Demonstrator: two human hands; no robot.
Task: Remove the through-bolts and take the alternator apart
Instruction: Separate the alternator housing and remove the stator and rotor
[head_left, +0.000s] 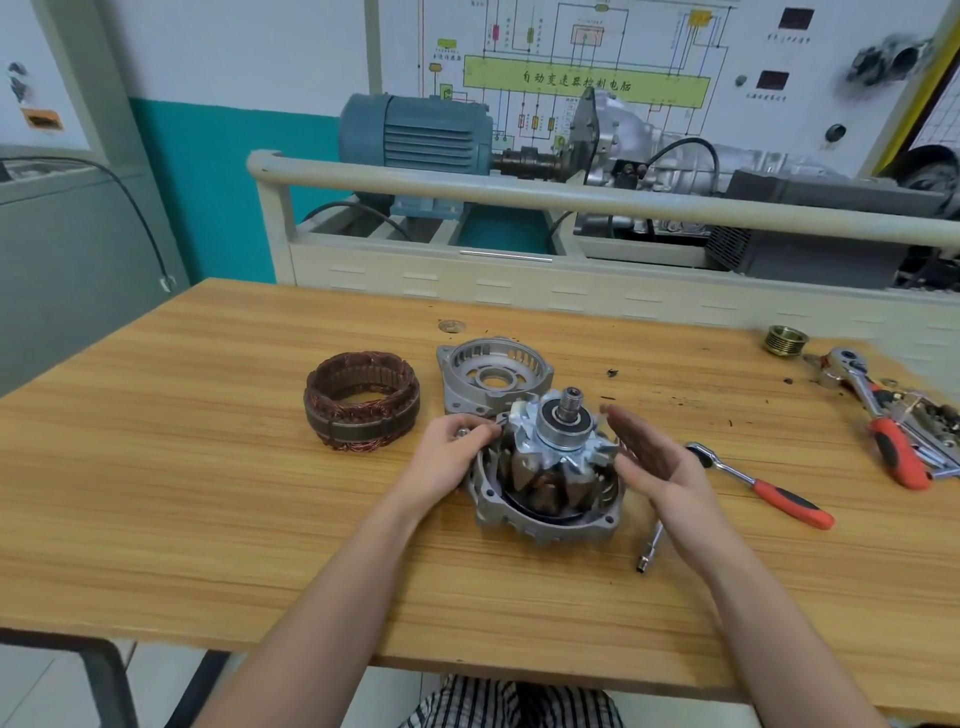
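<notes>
The rotor (558, 447), with its claw poles, bearing and threaded shaft pointing up, stands in the rear housing (545, 522) at the middle of the wooden table (208, 493). My left hand (452, 449) grips the left rim of that housing, fingers curled toward the rotor. Just right of the rotor, my right hand (652, 454) hovers with straight fingers and holds nothing. The empty front housing (493, 376) lies directly behind. The copper-wound stator (361, 400) sits apart to the left.
A red-handled ratchet (763, 488) and an extension bar (652, 548) lie right of my right hand. Farther right are a second ratchet (878, 415), small parts and the brass-coloured pulley (786, 340). A training bench with a blue motor (415, 132) stands behind the table.
</notes>
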